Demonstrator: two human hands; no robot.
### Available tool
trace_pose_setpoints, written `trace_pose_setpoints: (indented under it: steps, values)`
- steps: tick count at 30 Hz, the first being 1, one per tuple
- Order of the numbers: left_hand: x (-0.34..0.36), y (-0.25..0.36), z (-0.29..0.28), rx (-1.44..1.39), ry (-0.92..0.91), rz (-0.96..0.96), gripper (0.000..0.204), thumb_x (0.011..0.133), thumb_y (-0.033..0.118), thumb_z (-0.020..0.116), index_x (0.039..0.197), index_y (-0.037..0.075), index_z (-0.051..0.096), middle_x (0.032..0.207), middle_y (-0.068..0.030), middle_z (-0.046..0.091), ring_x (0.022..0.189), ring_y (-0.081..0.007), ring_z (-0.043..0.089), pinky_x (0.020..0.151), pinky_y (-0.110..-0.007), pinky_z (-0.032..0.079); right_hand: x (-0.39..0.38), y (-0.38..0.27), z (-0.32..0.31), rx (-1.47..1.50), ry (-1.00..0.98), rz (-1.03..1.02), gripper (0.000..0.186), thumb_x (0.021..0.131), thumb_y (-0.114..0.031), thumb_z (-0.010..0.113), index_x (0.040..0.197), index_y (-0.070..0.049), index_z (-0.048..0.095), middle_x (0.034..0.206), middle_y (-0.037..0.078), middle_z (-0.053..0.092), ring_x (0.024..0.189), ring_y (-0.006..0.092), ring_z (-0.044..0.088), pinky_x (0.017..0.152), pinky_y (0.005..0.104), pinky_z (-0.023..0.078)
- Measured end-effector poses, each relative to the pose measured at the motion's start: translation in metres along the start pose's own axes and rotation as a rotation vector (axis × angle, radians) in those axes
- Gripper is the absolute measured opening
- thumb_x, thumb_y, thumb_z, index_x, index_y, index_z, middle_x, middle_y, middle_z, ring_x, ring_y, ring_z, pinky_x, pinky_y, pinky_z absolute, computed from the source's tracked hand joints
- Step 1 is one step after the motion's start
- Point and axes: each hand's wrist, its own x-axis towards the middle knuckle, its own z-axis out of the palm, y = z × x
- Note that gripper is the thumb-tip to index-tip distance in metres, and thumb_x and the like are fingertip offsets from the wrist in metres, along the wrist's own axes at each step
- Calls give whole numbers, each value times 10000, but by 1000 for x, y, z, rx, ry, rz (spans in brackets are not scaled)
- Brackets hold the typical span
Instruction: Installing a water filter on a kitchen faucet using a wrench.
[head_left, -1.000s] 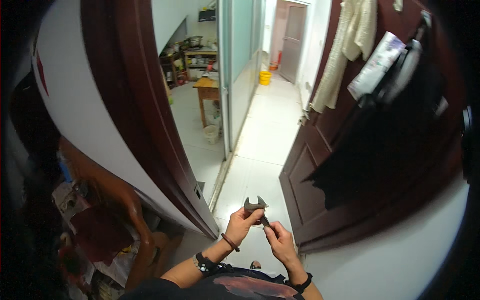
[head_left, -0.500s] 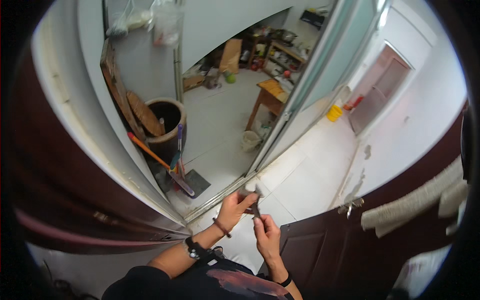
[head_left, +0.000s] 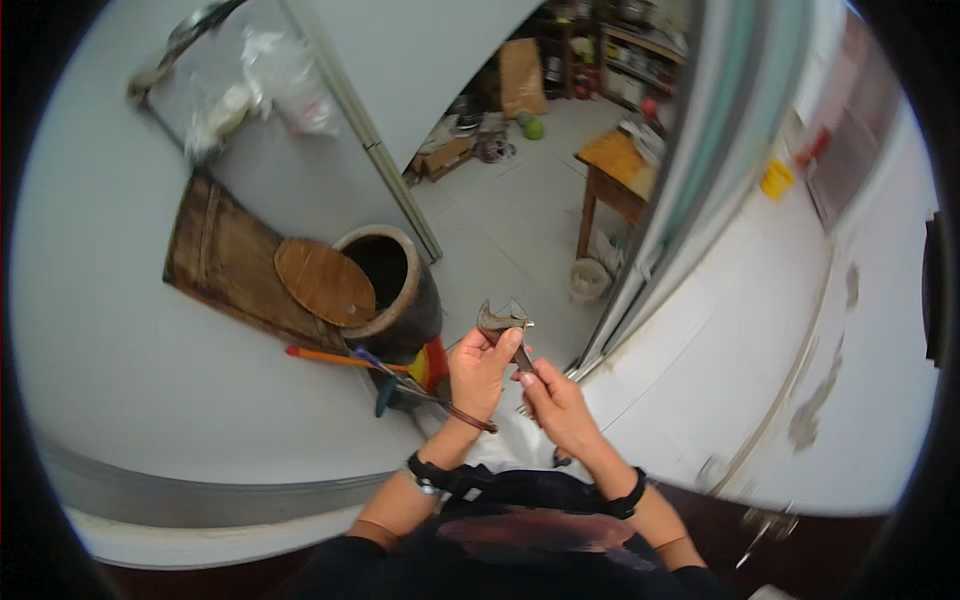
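Note:
Both hands hold an adjustable wrench (head_left: 497,322) in front of my body. Its dark metal head with the open jaw points up and away from me. My left hand (head_left: 477,378) is closed round it just below the jaw, the thumb pressed on the neck. My right hand (head_left: 561,404) pinches the lower end of the handle between thumb and fingers. A small pale, shiny bit shows at the jaw's right side, too small to make out.
Left of me stand a large clay jar (head_left: 420,303) with a round wooden lid (head_left: 325,281), a wooden board (head_left: 222,258) and an orange-handled broom (head_left: 330,356). Ahead are a sliding door frame (head_left: 690,200), a wooden table (head_left: 612,165) and a white bucket (head_left: 588,281).
My view has swung to the right and I have moved past the dark door into the doorway. The wrench stays in both hands, its jaw now plainer to see.

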Motion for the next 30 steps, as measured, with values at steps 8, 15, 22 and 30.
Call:
trace_pose_setpoints:
  steps: [8,15,22,30]
  values:
    - [171,-24,5,39,77,-149,129,875,98,588,910,-26,578,852,-72,642,756,-106,604,639,-221,495,176,16,-37,84,-19,80,171,957,-192,444,925,-48,529,557,-33,420,436,41,328,399,196,255]
    - [383,-19,-12,-258,27,-266,186,880,166,598,901,-17,571,846,-95,633,797,-160,635,647,-244,509,378,-13,-44,30,84,40,160,947,-171,460,889,-34,517,563,-37,406,498,46,360,459,212,298]
    - [546,28,-21,-188,-4,-249,179,877,148,592,958,-11,577,904,-95,641,859,-173,640,720,-256,511,538,-47,-28,40,131,60,179,965,-206,429,940,-54,521,565,-39,426,445,31,349,398,187,262]
    - [700,29,-27,-262,9,-172,256,871,175,609,1010,-22,524,931,-105,631,893,-166,623,735,-278,517,698,-54,-46,154,89,71,161,957,-191,443,908,-57,518,587,-44,435,492,30,365,438,188,297]
